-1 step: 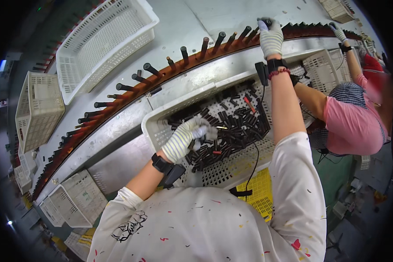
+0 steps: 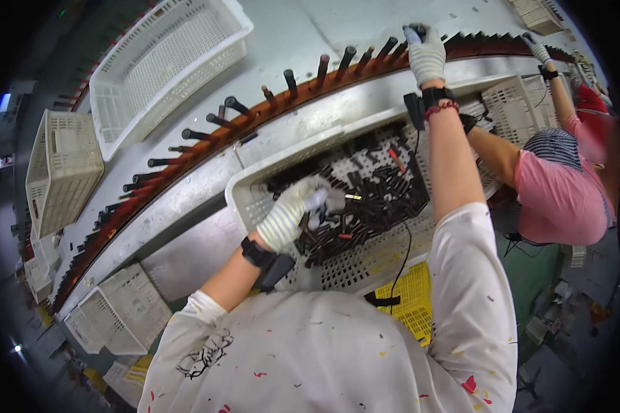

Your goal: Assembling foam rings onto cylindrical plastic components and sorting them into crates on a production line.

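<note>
My left hand [image 2: 293, 211], in a striped work glove, is low over a white plastic crate [image 2: 238, 199]. Its fingers are curled together and slightly blurred, so anything between them cannot be made out. Just past the fingertips is a small gold-coloured piece [image 2: 353, 197]. A jumble of short black tubes [image 2: 386, 196] fills much of the crate. Farther off, my right hand [image 2: 427, 55], gloved alike, reaches to the curved rust-brown rail [image 2: 255, 118]. There its fingers close around a dark tube [image 2: 416, 30] in the row of upright pegs.
Black-topped pegs [image 2: 289, 81] stick up along the rail. Beyond it a large white basket [image 2: 162, 76] stands on the metal table [image 2: 289, 34]. More crates [image 2: 127, 310] stack at the left. At the right a co-worker in pink [image 2: 558, 193] reaches to the rail. A cable [image 2: 408, 251] hangs across the crate.
The view has shifted very slightly. Both hands stay in nearly the same places, with no clear change in their grip.
</note>
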`<state>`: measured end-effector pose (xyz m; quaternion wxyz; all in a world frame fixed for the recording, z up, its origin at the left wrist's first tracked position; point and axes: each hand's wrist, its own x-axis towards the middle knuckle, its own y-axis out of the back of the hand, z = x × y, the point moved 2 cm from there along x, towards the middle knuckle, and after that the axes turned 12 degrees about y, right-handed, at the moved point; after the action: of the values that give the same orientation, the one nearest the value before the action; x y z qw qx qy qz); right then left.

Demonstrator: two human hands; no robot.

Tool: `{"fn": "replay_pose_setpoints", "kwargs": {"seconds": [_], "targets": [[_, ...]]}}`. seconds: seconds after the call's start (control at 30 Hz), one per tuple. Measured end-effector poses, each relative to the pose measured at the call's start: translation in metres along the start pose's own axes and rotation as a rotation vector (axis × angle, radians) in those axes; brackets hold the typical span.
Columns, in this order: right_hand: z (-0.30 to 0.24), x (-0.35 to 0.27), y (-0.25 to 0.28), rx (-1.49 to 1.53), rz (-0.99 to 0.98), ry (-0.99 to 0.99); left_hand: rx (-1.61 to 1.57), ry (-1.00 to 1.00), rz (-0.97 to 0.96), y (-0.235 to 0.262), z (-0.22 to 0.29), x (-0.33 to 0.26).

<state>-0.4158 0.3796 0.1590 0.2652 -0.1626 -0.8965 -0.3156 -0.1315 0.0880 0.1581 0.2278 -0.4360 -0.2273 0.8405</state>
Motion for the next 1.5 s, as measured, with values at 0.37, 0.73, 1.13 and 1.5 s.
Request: {"fn": "replay_pose_setpoints", "kwargs": {"seconds": [0.37, 0.73, 1.13, 1.5], "targets": [[-0.085, -0.056, 0.016, 0.102, -0.157, -0.162, -0.272, -0.056, -0.134, -0.008, 0.046, 0.004], [-0.219, -0.168, 0.043, 0.696, -0.558, -0.548, -0.185, -0.025, -0.014, -0.032, 0.038, -0.002], [-0.004, -0.009, 0.089, 0.288, 0.327, -0.252, -0.169, 0.181, -0.136, -0.014, -0.003, -0.001], [-0.001, 0.023, 0.046, 0.141, 0.479, 0.045, -0.260, 0.242, 0.136, 0.002, -0.017, -0.004]]}}
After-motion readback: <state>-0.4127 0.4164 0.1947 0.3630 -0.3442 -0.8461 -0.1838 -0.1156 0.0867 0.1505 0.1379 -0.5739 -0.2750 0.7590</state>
